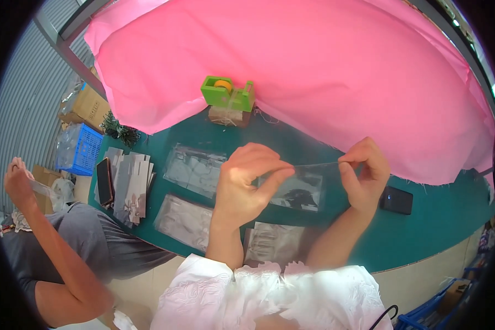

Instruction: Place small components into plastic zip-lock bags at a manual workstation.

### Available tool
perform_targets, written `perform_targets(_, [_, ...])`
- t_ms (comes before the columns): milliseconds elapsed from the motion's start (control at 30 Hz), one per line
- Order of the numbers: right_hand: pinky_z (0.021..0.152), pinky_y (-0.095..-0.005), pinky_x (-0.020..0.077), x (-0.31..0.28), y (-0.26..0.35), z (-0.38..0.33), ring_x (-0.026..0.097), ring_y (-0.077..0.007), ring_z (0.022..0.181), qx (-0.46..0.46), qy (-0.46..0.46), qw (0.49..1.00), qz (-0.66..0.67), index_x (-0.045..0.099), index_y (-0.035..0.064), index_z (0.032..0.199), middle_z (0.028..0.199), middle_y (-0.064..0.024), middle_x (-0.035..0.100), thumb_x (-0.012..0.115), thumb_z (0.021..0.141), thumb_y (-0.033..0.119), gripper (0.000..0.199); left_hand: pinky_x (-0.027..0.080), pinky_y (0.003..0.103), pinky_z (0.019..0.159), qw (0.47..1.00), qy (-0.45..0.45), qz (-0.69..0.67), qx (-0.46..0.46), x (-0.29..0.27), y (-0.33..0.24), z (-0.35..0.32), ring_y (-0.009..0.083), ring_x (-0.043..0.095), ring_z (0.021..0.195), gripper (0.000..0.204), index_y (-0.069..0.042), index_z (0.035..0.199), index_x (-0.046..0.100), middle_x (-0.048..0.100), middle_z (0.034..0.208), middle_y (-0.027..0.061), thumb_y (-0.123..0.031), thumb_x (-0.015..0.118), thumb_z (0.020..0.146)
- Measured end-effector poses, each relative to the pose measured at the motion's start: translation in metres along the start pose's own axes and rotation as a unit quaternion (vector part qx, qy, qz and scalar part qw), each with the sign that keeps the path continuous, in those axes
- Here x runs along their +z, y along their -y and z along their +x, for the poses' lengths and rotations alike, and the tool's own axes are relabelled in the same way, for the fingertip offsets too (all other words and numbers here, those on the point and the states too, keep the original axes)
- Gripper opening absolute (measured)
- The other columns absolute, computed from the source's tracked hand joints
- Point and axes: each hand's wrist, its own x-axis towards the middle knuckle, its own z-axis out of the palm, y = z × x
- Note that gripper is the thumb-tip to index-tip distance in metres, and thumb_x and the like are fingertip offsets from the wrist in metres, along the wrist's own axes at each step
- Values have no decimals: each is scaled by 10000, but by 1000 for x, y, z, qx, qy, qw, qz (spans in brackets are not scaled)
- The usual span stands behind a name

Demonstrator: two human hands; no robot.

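Over the table, my left hand and my right hand are raised, each pinching with thumb and forefinger. A thin strip of clear film is stretched between their fingertips; whether it is tape or a bag's edge I cannot tell. Below it lies a clear plastic bag with dark contents. Other flat clear packets lie around my left forearm: one packet farther off, another packet to the left. Between my forearms is a packet with pale contents.
A green tape dispenser stands on a block by the pink cloth. Left are a phone, grey and white strips and a blue crate. A black box-shaped thing lies right. Another person's arm is at the left.
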Motion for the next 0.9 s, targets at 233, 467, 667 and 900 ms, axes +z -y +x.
perform_targets(233, [639, -260, 385, -6, -7, -4, 514, -151, 700, 83, 34, 996, 27, 586, 12, 736, 744, -57, 557, 601, 660, -26, 87, 464, 263, 736, 979, -128, -124, -96, 3, -6, 3, 121, 613, 774, 345, -21, 1055, 670, 674, 759, 67, 67, 689, 722])
perform_targets(467, [761, -309, 482, 19, 1, 3, 622, -190, 823, 70, 233, 968, 56, 589, -24, 897, 868, -99, 633, 683, 757, 45, 182, 461, 291, 693, 996, 7, 49, 78, 7, -7, 4, 169, 614, 727, 382, -47, 1054, 665, 668, 747, 43, 70, 697, 692])
perform_targets(667, [700, -271, 508, 21, -9, 0, 615, -128, 767, 183, 181, 931, 257, 569, 19, 898, 845, -43, 609, 704, 768, -23, 192, 448, 326, 714, 993, -20, 46, 105, 9, -4, 7, 212, 599, 739, 398, -67, 1041, 679, 676, 817, 56, 13, 740, 655])
perform_targets(900, [683, -280, 520, 25, -9, -6, 625, -150, 782, 160, 83, 900, 397, 527, 30, 852, 836, -79, 625, 747, 733, -62, 266, 393, 339, 652, 984, -13, 111, 137, 12, -8, 10, 199, 492, 639, 548, -115, 1168, 670, 535, 722, 21, -52, 756, 630])
